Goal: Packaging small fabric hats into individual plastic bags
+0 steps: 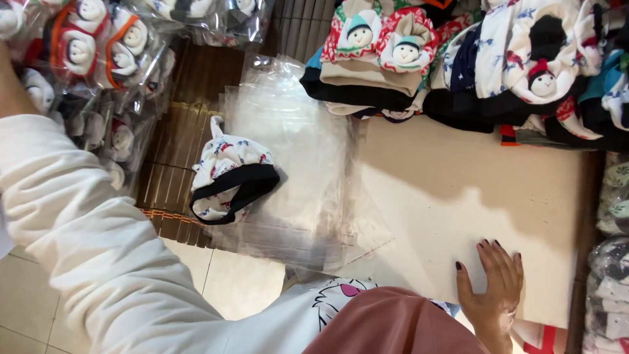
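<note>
On the worktop, the right hand is laid flat, fingers spread, nothing held. The left hand is hidden; its fingers cannot be judged. A patterned cap is seen on clear bags.

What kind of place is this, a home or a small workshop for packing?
Probably a small packing workshop, on the floor. A stack of clear plastic bags has one printed baby hat on it, unpacked hats are piled nearby, and bagged hats lie opposite. The right hand rests flat on a board.

A small white cap with red-and-blue print and a black band lies on its side atop a stack of clear plastic bags at the desk's left edge.
</note>
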